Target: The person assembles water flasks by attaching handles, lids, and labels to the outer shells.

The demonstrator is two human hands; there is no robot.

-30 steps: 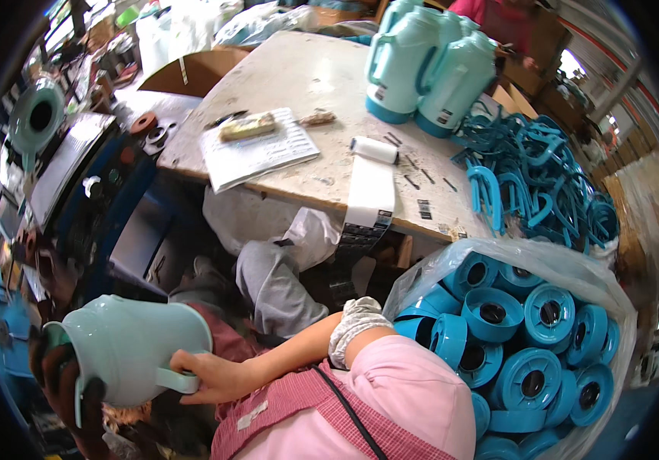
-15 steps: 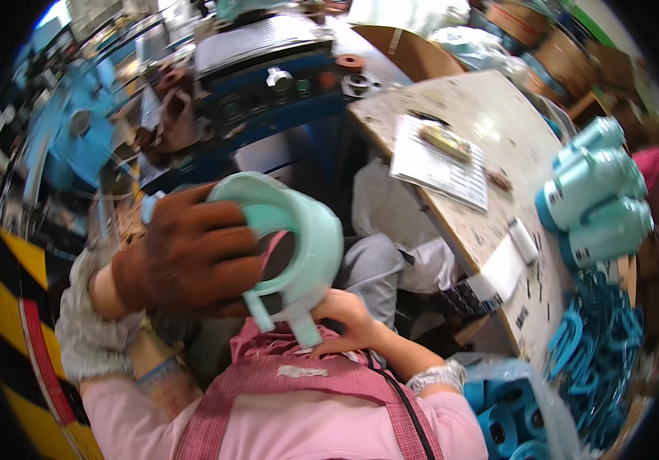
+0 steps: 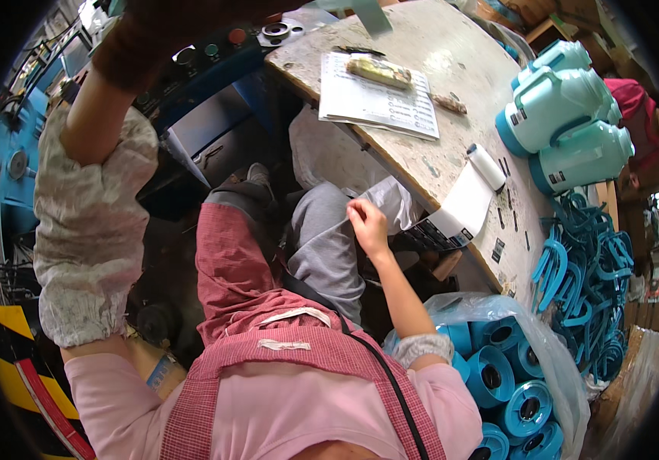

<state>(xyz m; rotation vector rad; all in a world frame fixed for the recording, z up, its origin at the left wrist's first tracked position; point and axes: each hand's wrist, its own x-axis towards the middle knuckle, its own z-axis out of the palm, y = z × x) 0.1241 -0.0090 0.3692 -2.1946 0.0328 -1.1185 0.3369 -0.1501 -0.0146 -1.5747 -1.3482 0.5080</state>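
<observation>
At the upper edge my left hand (image 3: 184, 31), in a dark brown work glove, is raised and partly cut off. Its fingers are too dark to make out. Just right of the glove, part of a mint-green plastic piece (image 3: 375, 17) dips into view over the table; whether the glove grips it is hidden. My bare right hand (image 3: 369, 228) is closed, with thumb and fingers pressed together above my grey trouser leg. Anything inside that pinch is too small to tell. Near the right hand, a roll of black-and-white labels (image 3: 486, 169) unrolls over the table's edge.
On the worn table (image 3: 421, 46) lie paper sheets (image 3: 345, 100) and a wrapped yellowish item (image 3: 379, 71). Mint-green jugs (image 3: 559, 111) stand at right, above blue handles (image 3: 575, 268). A plastic bag (image 3: 567, 345) contains blue round parts (image 3: 490, 376). A machine panel (image 3: 214, 65) is ahead.
My gloved left hand has moved up and forward, away from my lap. The mint-green jug body has left my lap area, and my right hand has come off it, moving up and right.
</observation>
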